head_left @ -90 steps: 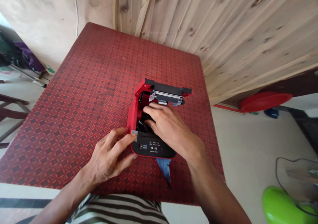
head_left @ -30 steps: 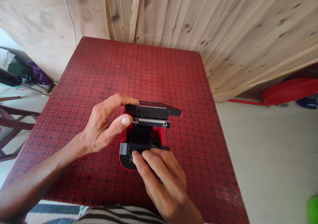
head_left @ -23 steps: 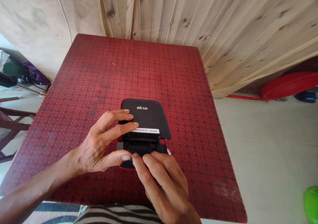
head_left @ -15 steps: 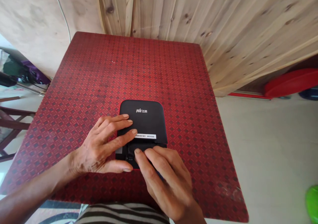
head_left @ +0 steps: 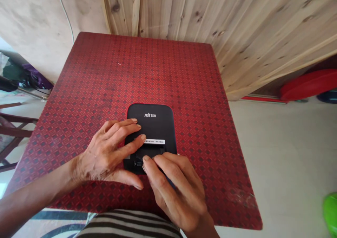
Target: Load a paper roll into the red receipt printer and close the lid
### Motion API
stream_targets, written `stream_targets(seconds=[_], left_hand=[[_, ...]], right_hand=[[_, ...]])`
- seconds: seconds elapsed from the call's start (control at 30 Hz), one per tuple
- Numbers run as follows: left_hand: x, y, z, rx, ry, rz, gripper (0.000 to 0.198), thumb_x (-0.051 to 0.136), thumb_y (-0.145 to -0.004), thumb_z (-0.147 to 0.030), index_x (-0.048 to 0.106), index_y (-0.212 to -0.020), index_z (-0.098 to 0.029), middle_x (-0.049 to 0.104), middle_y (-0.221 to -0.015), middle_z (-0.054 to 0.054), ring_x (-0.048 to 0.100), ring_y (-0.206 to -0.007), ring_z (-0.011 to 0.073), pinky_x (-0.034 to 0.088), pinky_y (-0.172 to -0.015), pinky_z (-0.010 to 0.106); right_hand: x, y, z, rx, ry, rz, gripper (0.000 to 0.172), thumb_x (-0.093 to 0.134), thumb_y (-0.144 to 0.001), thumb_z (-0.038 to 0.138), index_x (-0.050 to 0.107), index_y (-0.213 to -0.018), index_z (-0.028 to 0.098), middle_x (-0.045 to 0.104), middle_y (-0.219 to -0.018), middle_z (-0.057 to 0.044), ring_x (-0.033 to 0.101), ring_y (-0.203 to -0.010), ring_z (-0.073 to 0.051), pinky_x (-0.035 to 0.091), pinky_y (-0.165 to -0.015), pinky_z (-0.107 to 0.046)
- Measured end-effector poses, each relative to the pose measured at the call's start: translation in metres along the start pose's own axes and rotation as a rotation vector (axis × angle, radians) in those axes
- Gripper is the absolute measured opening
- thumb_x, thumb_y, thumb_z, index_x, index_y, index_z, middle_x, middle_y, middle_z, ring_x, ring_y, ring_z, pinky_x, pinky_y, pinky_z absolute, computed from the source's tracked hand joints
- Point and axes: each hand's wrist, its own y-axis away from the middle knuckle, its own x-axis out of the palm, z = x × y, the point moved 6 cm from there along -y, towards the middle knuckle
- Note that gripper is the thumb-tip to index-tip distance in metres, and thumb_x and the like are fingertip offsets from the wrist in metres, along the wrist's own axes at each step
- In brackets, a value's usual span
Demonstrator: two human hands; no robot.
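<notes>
A flat black device [head_left: 158,127] with rounded corners, a white FEIE logo and a red edge lies on the red patterned table [head_left: 147,69]; it resembles a small receipt printer. Below its white label strip [head_left: 156,141] a dark recess [head_left: 151,150] shows. My left hand [head_left: 113,150] lies on the device's left side, fingers spread over the casing, thumb out past the near edge. My right hand [head_left: 176,188] is closed at the near right of the recess, thumb and fingers pinched. A dark edge shows at the thumb tip; what the fingers hold is largely hidden.
Wooden plank wall [head_left: 184,13] borders the table's far side. To the left stands a dark wooden chair [head_left: 15,130]. A red round object [head_left: 310,85] and a bright green object [head_left: 330,211] are on the floor side at right.
The recess under the label now shows more deeply, where a black part filled it before. My left thumb has moved slightly nearer to me, off the casing.
</notes>
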Motion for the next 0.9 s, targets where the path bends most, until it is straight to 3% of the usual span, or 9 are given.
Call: stream_targets(seconds=[0.13, 0.23, 0.33, 0.43, 0.5, 0.6, 0.73, 0.9], left_hand=[[0.005, 0.012, -0.001, -0.042, 0.052, -0.034, 0.081, 0.045, -0.097, -0.079, 0.051, -0.153, -0.021, 0.064, -0.141, 0.02, 0.06, -0.139, 0.0376, 0.054, -0.108, 0.053], [0.001, 0.026, -0.005, -0.095, 0.076, -0.091, 0.079, 0.041, -0.101, -0.075, 0.047, -0.158, -0.021, 0.055, -0.15, 0.021, 0.054, -0.144, 0.0384, 0.05, -0.115, 0.056], [-0.004, 0.04, -0.008, -0.184, 0.067, -0.157, 0.069, 0.049, -0.104, -0.063, 0.047, -0.159, -0.021, 0.056, -0.147, 0.02, 0.058, -0.138, 0.0358, 0.053, -0.112, 0.052], [0.003, 0.051, -0.013, -0.261, 0.082, -0.16, 0.065, 0.055, -0.105, -0.054, 0.045, -0.16, -0.021, 0.061, -0.141, 0.018, 0.064, -0.128, 0.0312, 0.058, -0.104, 0.045], [0.01, 0.056, -0.017, -0.293, 0.086, -0.174, 0.067, 0.056, -0.105, -0.052, 0.041, -0.162, -0.02, 0.061, -0.142, 0.018, 0.064, -0.127, 0.0295, 0.059, -0.102, 0.042], [0.017, 0.061, -0.024, -0.306, 0.069, -0.227, 0.066, 0.058, -0.105, -0.046, 0.041, -0.162, -0.018, 0.062, -0.141, 0.018, 0.064, -0.127, 0.0282, 0.059, -0.102, 0.039], [0.018, 0.066, -0.027, -0.273, 0.021, -0.283, 0.058, 0.065, -0.102, -0.037, 0.052, -0.155, -0.017, 0.066, -0.132, 0.018, 0.068, -0.118, 0.0273, 0.059, -0.094, 0.038], [0.018, 0.064, -0.022, -0.242, 0.021, -0.304, 0.053, 0.064, -0.103, -0.04, 0.058, -0.149, -0.015, 0.066, -0.131, 0.019, 0.068, -0.118, 0.0279, 0.059, -0.093, 0.038]], right_hand=[[-0.007, 0.004, 0.003, 0.031, 0.022, -0.056, 0.035, 0.067, -0.097, 0.009, 0.07, -0.131, 0.014, 0.08, -0.102, -0.009, 0.074, -0.096, -0.023, 0.06, -0.09, -0.04], [-0.019, 0.01, -0.009, 0.111, 0.046, -0.173, 0.045, 0.074, -0.091, 0.006, 0.07, -0.134, 0.019, 0.079, -0.103, -0.008, 0.074, -0.094, -0.024, 0.061, -0.087, -0.039], [-0.023, 0.022, -0.04, 0.252, 0.067, -0.292, 0.042, 0.072, -0.092, 0.006, 0.073, -0.129, 0.025, 0.078, -0.101, -0.006, 0.074, -0.092, -0.024, 0.06, -0.083, -0.039], [-0.011, 0.04, -0.081, 0.462, 0.005, -0.344, 0.022, 0.066, -0.099, 0.015, 0.077, -0.115, 0.025, 0.078, -0.099, -0.006, 0.074, -0.089, -0.022, 0.059, -0.082, -0.038], [0.004, 0.053, -0.105, 0.607, -0.098, -0.345, 0.016, 0.063, -0.102, 0.024, 0.078, -0.107, 0.022, 0.078, -0.097, -0.006, 0.073, -0.087, -0.021, 0.059, -0.08, -0.036], [0.025, 0.062, -0.122, 0.713, -0.195, -0.277, 0.02, 0.063, -0.102, 0.031, 0.079, -0.101, 0.019, 0.078, -0.091, -0.006, 0.073, -0.083, -0.02, 0.056, -0.076, -0.033], [0.034, 0.062, -0.124, 0.744, -0.22, -0.199, 0.021, 0.064, -0.101, 0.033, 0.08, -0.1, 0.02, 0.077, -0.09, -0.005, 0.071, -0.081, -0.019, 0.054, -0.075, -0.032], [0.035, 0.063, -0.126, 0.776, -0.232, -0.19, 0.023, 0.062, -0.101, 0.035, 0.08, -0.102, 0.022, 0.076, -0.09, -0.003, 0.068, -0.08, -0.019, 0.051, -0.073, -0.032]])
